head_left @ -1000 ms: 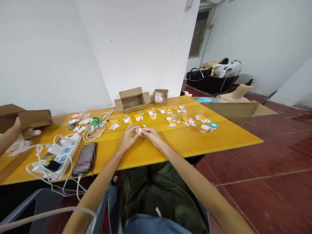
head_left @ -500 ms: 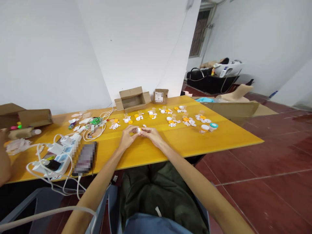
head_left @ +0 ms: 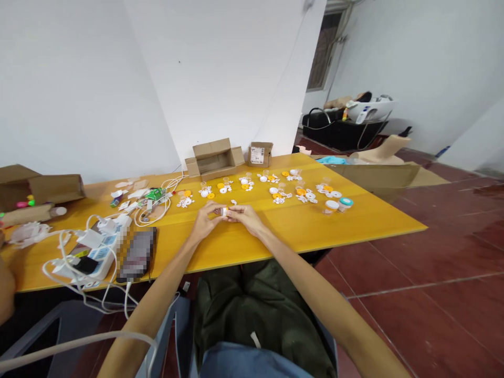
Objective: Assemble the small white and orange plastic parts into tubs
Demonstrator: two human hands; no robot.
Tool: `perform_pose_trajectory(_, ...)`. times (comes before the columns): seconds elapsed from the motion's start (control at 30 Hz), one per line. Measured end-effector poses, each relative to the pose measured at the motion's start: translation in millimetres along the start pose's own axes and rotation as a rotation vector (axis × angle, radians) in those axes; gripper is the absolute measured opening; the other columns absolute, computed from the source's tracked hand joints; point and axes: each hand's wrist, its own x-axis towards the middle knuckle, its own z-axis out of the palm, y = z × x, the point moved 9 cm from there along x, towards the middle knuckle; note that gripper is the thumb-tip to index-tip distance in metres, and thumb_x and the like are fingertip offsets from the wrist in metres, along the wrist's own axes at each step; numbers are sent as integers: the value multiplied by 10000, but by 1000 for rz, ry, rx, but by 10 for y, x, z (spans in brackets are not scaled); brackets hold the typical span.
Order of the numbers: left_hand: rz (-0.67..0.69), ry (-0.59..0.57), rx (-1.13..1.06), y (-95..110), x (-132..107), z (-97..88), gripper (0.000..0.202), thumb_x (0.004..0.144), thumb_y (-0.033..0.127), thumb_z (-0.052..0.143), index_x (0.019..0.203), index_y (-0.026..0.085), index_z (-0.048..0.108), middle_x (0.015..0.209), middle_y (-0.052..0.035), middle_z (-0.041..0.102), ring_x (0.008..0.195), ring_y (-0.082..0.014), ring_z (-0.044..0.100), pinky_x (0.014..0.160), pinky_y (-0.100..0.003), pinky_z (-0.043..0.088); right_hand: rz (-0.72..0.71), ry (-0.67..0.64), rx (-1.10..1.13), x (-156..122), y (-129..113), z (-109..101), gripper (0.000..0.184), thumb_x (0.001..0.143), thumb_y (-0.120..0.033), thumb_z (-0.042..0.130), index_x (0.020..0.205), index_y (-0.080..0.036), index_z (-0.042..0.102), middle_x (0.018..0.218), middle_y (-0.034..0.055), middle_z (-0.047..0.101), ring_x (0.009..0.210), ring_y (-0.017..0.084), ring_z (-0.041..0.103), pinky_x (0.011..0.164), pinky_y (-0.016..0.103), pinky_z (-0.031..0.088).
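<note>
Over the near part of the yellow table, both my hands meet at a small clear plastic jar with a white and orange lid (head_left: 224, 212). The fingers of my left hand (head_left: 205, 219) are closed around the jar's body on the left. On the other side, my right hand (head_left: 246, 218) pinches the lid end. Fingers hide much of the jar. Just beyond lies a small white piece (head_left: 233, 202). Farther back are groups of clear cups, orange caps (head_left: 211, 196) and white discs (head_left: 279, 200). Two lidded jars, one white-topped (head_left: 331, 207) and one teal-topped (head_left: 345, 205), stand to the right.
An open cardboard box (head_left: 214, 160) and a smaller box (head_left: 260, 155) stand against the wall. Left of me are a phone (head_left: 137, 254), a power strip (head_left: 108, 257) with tangled cables and a green packet (head_left: 156, 194). Part of another person's arm (head_left: 6, 286) shows at the left edge.
My hands stay in nearly the same place, still on the jar. The other person's arm at the left edge has moved lower and farther out of view.
</note>
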Motion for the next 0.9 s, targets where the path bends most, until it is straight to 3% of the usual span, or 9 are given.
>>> perform_pose_trajectory(0.47,56,-21,56,44,-14,12,233,856,385,713,1020,221,736,882,-45,680,815,-184,613,784,-337,531,-44,-79,-114,32,21,53,547,593,-693,789,731,-164,769,707,54,740,723,202,707,838,384,585)
perform_pose_trajectory(0.67,46,-20,79,61,-11,10,196,851,345,717,1005,225,738,885,-40,678,814,-182,614,778,-333,534,-50,-106,-118,42,33,65,548,621,-704,771,754,-173,772,719,49,735,749,202,709,851,387,588)
perform_pose_trajectory(0.9,8,8,120,21,10,26,194,846,317,714,1014,224,734,910,-39,682,835,-186,623,790,-334,543,-81,-65,-50,22,-30,68,506,600,-676,802,759,-195,785,827,48,760,906,245,713,978,457,548)
